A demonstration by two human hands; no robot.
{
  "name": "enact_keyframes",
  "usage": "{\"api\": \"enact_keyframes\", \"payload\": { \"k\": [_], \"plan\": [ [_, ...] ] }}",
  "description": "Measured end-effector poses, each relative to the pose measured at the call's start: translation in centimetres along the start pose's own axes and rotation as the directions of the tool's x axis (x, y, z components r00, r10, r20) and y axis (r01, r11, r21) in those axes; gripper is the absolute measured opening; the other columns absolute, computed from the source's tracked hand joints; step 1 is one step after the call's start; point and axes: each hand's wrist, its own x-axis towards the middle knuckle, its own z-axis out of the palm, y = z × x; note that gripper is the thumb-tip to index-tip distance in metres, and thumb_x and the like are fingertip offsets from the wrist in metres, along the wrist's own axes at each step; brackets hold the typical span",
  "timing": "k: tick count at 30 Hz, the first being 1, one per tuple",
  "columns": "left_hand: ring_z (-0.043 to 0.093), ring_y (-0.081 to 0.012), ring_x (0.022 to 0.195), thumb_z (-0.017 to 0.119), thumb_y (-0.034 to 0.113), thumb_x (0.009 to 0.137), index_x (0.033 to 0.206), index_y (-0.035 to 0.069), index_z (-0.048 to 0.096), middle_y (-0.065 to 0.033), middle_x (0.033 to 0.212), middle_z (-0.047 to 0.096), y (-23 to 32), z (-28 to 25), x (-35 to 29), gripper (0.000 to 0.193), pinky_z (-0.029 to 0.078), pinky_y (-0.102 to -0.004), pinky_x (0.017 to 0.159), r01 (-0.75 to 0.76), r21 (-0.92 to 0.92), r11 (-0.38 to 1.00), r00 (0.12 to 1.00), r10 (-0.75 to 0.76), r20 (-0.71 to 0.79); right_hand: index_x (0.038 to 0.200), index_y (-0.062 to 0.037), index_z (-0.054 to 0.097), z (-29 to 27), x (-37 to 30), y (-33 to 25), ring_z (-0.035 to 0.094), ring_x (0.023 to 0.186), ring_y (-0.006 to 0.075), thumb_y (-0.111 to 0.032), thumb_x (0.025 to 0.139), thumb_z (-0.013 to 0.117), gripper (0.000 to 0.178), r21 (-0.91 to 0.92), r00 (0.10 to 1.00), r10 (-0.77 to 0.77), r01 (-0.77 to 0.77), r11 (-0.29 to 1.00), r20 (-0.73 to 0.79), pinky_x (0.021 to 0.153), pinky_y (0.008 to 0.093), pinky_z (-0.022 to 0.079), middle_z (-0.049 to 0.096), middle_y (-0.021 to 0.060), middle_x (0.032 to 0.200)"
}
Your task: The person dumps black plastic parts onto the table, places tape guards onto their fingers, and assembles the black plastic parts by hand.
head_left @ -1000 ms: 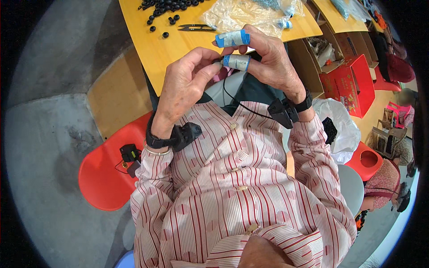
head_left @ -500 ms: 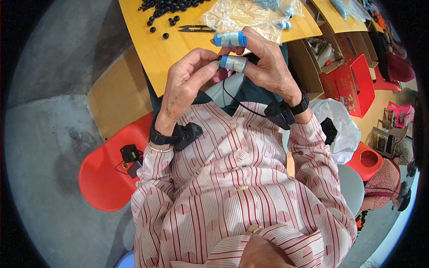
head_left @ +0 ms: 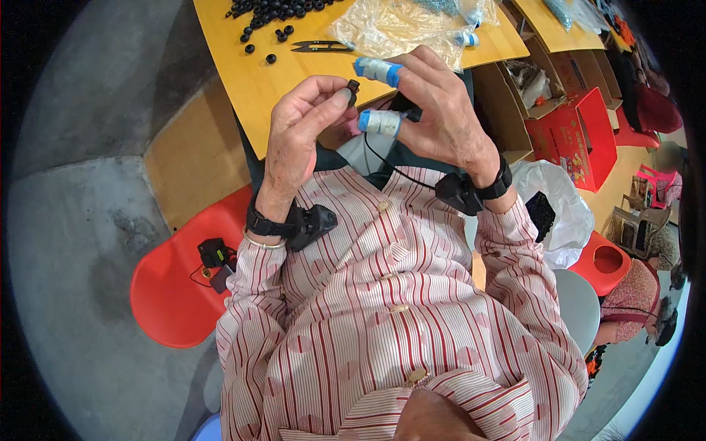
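Note:
Between thumb and forefinger, my left hand [head_left: 301, 128] pinches a small black piece [head_left: 352, 92]; its exact kind is too small to make out. My right hand [head_left: 445, 110] is just to the right of it, thumb and forefinger spread apart with nothing seen between them. Blue and white tape [head_left: 379, 123] wraps the thumb and forefinger of that hand. Beyond the hands on the yellow table [head_left: 246, 95] lie black thread snips [head_left: 321, 46] and a pile of small round black beads [head_left: 283, 10], a few of them loose.
Crumpled clear plastic [head_left: 397, 29] lies on the table's far side. To the right stand open cardboard boxes [head_left: 500, 106] and a red box [head_left: 573, 140], with a white plastic bag [head_left: 562, 220] below. A red chair [head_left: 173, 287] is at my left. People sit farther right.
My hands have drawn apart from each other. The right thumb and forefinger have opened away from the small black piece, which stays in my left hand and now shows more.

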Motion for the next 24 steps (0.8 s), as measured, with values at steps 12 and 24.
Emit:
{"api": "enact_keyframes", "payload": {
  "k": [12,24],
  "plan": [
    [0.057,-0.0082,0.081,0.057,0.013,0.090,0.103,-0.003,0.060,-0.0035,0.089,0.062,0.2,0.8,0.0,0.021,0.046,-0.0215,0.074,-0.003,0.100,0.995,1.000,0.005,-0.029,0.096,-0.0029,0.058,1.1,-0.6,-0.8,0.053,0.078,0.0254,-0.002,0.055,0.067,0.043,-0.098,0.994,-0.051,0.042,0.994,-0.095,0.066,0.0354,0.047,0.059,0.0073,0.086],
    [0.058,-0.0061,0.074,0.059,0.011,0.089,0.102,-0.002,0.061,-0.0024,0.085,0.063,0.2,1.1,-0.1,0.018,0.049,-0.0199,0.065,0.013,0.239,0.971,0.997,0.006,-0.080,0.092,-0.0022,0.061,1.5,-1.2,-1.3,0.054,0.078,0.0211,-0.006,0.058,0.066,0.034,-0.269,0.991,-0.087,0.056,0.962,-0.104,0.068,0.0328,0.046,0.062,0.0058,0.090]
  ]
}}
